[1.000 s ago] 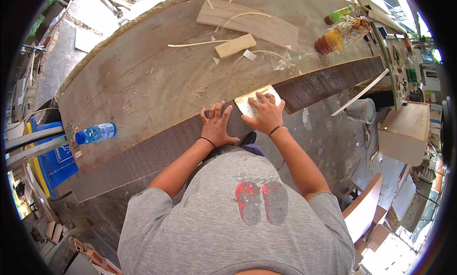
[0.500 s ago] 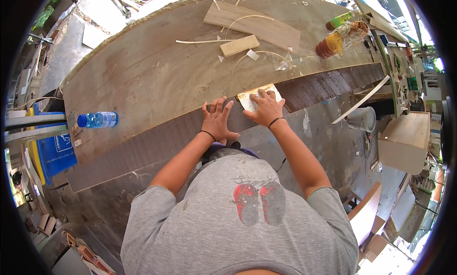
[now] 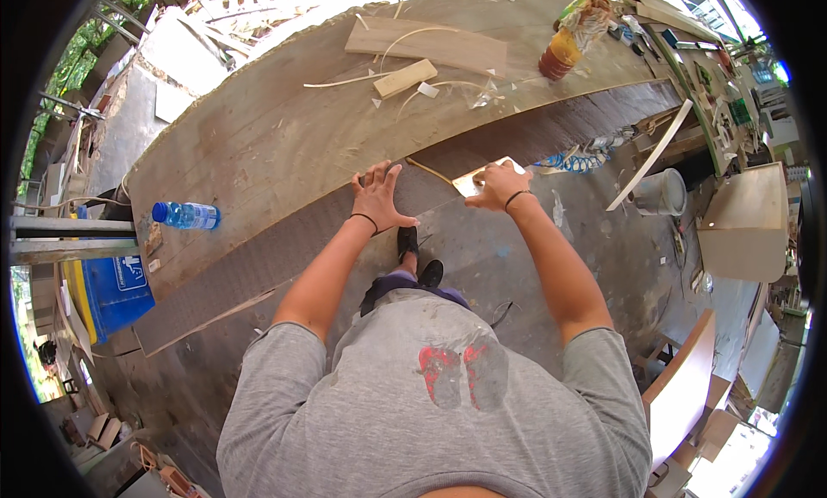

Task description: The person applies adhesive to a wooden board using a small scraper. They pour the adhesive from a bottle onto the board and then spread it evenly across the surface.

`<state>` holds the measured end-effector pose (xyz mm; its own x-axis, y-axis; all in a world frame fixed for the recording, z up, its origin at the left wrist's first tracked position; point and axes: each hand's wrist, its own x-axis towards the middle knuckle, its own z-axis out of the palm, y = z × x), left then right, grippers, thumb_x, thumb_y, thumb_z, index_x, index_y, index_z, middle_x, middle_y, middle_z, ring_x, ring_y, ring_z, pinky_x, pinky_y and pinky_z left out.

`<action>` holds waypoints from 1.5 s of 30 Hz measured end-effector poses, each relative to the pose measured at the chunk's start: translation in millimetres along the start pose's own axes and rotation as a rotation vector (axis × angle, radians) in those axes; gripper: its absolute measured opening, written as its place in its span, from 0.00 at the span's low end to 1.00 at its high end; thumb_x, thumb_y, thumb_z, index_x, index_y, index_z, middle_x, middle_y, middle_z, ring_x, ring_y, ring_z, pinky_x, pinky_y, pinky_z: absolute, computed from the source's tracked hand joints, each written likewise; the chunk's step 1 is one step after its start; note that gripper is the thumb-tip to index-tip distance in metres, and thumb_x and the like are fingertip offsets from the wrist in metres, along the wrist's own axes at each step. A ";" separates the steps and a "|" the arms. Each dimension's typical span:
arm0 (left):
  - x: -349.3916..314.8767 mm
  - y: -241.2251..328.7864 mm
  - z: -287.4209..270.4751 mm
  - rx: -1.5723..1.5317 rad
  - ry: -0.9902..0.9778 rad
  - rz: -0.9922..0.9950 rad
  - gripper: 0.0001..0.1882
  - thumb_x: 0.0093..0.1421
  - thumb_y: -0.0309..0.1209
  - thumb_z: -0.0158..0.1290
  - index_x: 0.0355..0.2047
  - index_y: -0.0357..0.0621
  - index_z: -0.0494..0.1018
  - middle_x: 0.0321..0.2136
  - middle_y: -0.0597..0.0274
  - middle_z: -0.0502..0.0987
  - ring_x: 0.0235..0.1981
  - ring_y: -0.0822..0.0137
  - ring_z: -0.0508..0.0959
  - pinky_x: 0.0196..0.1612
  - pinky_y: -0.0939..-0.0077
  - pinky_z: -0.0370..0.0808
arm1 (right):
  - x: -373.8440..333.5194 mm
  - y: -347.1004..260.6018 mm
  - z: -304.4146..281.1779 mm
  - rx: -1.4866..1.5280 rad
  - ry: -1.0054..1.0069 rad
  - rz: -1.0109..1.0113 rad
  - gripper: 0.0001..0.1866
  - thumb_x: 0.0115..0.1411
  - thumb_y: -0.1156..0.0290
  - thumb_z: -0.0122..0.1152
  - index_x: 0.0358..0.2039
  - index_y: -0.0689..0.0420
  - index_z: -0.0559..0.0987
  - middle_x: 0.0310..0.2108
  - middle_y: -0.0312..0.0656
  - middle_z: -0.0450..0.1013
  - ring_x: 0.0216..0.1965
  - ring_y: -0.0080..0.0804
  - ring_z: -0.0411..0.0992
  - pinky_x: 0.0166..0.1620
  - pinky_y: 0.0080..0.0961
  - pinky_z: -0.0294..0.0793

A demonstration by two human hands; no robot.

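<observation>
right grip (image 3: 500,186): clasped on white pad (image 3: 469,186), looks light, stiffish, pinch its sides | left grip (image 3: 376,195): fingers splayed over board (image 3: 250,274), prob stiff, hold near edge

The left hand (image 3: 377,196) rests on a dark board (image 3: 258,265), the right hand (image 3: 501,189) holding a white block (image 3: 468,185).

room: benchtop (image 3: 267,153) beyond left fingers (image 3: 377,176) | obstacles: blue bottle (image 3: 186,215) left, wood block (image 3: 405,79) ahead, amber bottle (image 3: 560,57) right

Partly concealed: white block (image 3: 468,186).
My right hand (image 3: 500,187) covers part of its face; the lower edge cuts off my grey shirt (image 3: 379,403).
</observation>
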<state>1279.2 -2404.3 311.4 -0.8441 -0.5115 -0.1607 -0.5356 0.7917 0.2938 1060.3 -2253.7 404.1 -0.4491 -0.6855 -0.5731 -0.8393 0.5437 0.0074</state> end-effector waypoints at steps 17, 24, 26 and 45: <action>-100.0 -85.6 -38.4 0.144 -0.132 -0.125 0.72 0.26 0.72 0.64 0.70 0.59 0.48 0.71 0.52 0.43 0.73 0.53 0.40 0.67 0.28 0.31 | -65.6 -58.9 30.8 0.831 0.267 -0.370 0.35 0.48 0.49 0.70 0.53 0.56 0.79 0.56 0.47 0.72 0.59 0.47 0.66 0.60 0.39 0.64; -113.6 -112.5 -25.8 0.035 -0.081 -0.067 0.66 0.31 0.66 0.66 0.69 0.58 0.51 0.68 0.54 0.50 0.71 0.55 0.47 0.67 0.33 0.41 | -11.1 -136.2 49.0 0.329 0.458 -0.218 0.36 0.45 0.38 0.66 0.53 0.41 0.79 0.62 0.40 0.66 0.64 0.45 0.58 0.57 0.67 0.55; -115.7 -114.5 -20.7 0.025 -0.042 -0.056 0.66 0.31 0.66 0.67 0.68 0.56 0.52 0.68 0.54 0.51 0.70 0.55 0.48 0.66 0.35 0.42 | -1.2 -147.6 52.1 0.245 0.474 -0.189 0.36 0.45 0.38 0.66 0.53 0.41 0.79 0.62 0.40 0.66 0.65 0.45 0.57 0.56 0.70 0.54; -114.7 -122.9 -9.4 -0.002 0.007 0.012 0.61 0.34 0.67 0.63 0.66 0.53 0.57 0.67 0.54 0.51 0.69 0.56 0.45 0.65 0.38 0.38 | 10.2 -180.4 38.4 0.083 0.395 -0.123 0.33 0.46 0.41 0.63 0.53 0.40 0.79 0.63 0.38 0.65 0.65 0.40 0.56 0.57 0.76 0.51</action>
<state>1442.1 -2446.1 302.6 -0.8503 -0.5044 -0.1505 -0.5255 0.7971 0.2976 1218.8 -2340.1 365.4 -0.4437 -0.8718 -0.2075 -0.8737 0.4723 -0.1166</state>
